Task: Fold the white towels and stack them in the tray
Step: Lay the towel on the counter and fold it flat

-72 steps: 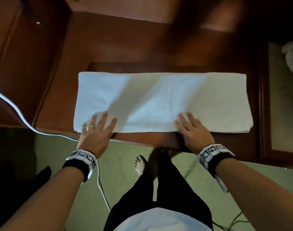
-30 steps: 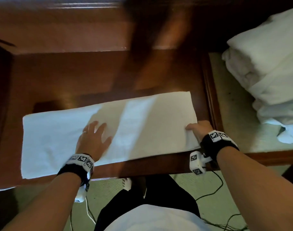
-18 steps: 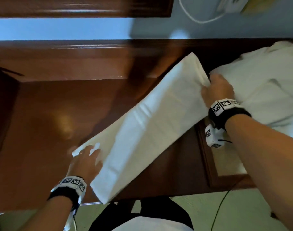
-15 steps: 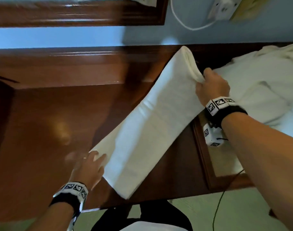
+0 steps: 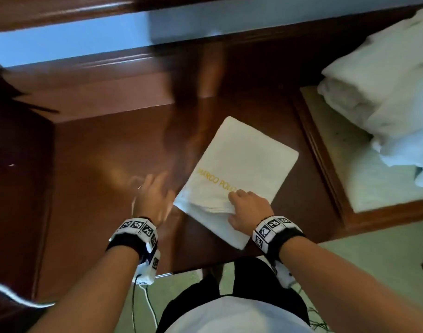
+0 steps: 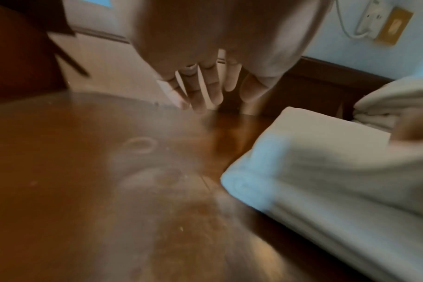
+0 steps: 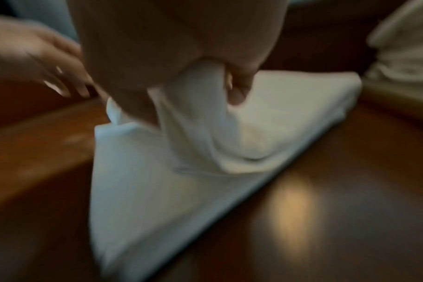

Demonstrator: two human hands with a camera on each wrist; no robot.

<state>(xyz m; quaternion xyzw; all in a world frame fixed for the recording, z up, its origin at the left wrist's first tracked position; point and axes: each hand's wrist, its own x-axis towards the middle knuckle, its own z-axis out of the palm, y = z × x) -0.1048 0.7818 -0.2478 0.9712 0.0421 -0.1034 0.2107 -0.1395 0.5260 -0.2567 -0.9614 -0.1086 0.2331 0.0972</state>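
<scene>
Both hands were over the dark wooden worktop (image 5: 90, 164) near its front edge. The right hand (image 5: 247, 210) pinched a bunched fold of the white towel (image 5: 244, 164), thumb and fingers curled into the cloth at the towel's near end. The left hand (image 5: 152, 200) hovered just beside the towel's left edge with fingers (image 6: 205, 85) straight and spread, holding nothing; it was blurred. The towel lay folded into a thick rectangle, set at a slant toward the worktop's right side, with yellow lettering across its top face. To the right, a wooden tray (image 5: 325, 155) carried a heap of white towels (image 5: 385, 87).
</scene>
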